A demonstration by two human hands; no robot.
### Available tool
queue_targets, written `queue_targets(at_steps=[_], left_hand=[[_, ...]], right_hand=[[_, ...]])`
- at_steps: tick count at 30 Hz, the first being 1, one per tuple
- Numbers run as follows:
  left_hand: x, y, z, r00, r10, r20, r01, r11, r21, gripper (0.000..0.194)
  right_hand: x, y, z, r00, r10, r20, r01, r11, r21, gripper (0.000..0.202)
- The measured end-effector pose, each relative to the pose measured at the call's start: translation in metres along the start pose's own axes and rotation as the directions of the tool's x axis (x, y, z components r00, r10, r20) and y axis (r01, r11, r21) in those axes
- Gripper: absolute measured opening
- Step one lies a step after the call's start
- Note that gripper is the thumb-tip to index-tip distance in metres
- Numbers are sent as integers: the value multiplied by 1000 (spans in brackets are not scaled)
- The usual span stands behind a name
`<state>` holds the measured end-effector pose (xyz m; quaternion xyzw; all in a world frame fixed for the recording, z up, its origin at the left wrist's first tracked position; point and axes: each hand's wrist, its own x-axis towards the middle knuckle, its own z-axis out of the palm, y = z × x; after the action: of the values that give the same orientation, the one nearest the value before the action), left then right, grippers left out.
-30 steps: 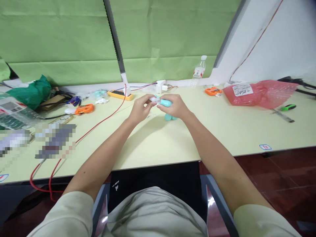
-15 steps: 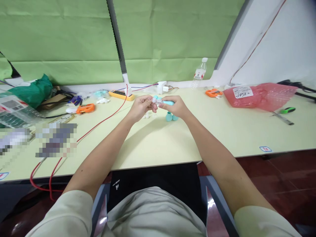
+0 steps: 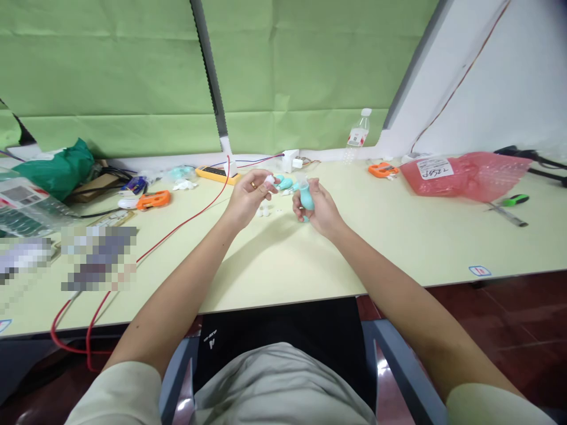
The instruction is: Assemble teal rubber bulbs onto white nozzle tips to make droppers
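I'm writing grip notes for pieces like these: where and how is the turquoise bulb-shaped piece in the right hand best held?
Probably around the rounded body of the turquoise bulb-shaped piece, coming from the right, as the right hand does. It stands roughly upright with its clear end up, so a side grip should leave that end uncovered.

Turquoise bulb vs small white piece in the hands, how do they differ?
Colour: the turquoise bulb is blue-green with a clear part at its top; the small white piece looks plain white.
Size: the bulb is clearly larger than the white piece.
Grip: the right hand wraps its fingers around the bulb; the left hand pinches the white piece.
Shared: both are hand-held.
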<state>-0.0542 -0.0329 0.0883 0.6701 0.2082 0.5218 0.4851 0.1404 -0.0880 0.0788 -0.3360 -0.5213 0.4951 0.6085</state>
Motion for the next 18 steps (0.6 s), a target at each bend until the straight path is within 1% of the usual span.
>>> queue_targets(at_steps=[2,4,7,9,13,15,18], left_hand=[[2,-4,-1,994,56,-89,-50,996,71,33],[4,-6,0,984,92,-154,-73,989,127,24],[2,-7,3,975,98,-200,-64,983,170,22],[-2,-9,7,978,83,-192,-47,982,184,24],[-8,-18,13,990,62,-125,-33,975,222,26],[-11,-23,15,990,87,-109,-56,963,265,25],[-13,-26,17,982,155,-113,-108,934,341,21]], right_hand=[[-4,3,0,999,14,-29,-14,1000,20,63],[-3,5,-2,999,9,-46,-7,999,40,59],[1,7,-7,997,-17,-72,22,997,78,54],[2,9,-9,996,-23,-89,30,996,81,52],[0,10,-9,996,-11,-83,15,999,43,48],[0,9,-6,997,-19,-73,21,999,30,48],[-1,6,-2,996,-66,-67,65,998,-11,49]])
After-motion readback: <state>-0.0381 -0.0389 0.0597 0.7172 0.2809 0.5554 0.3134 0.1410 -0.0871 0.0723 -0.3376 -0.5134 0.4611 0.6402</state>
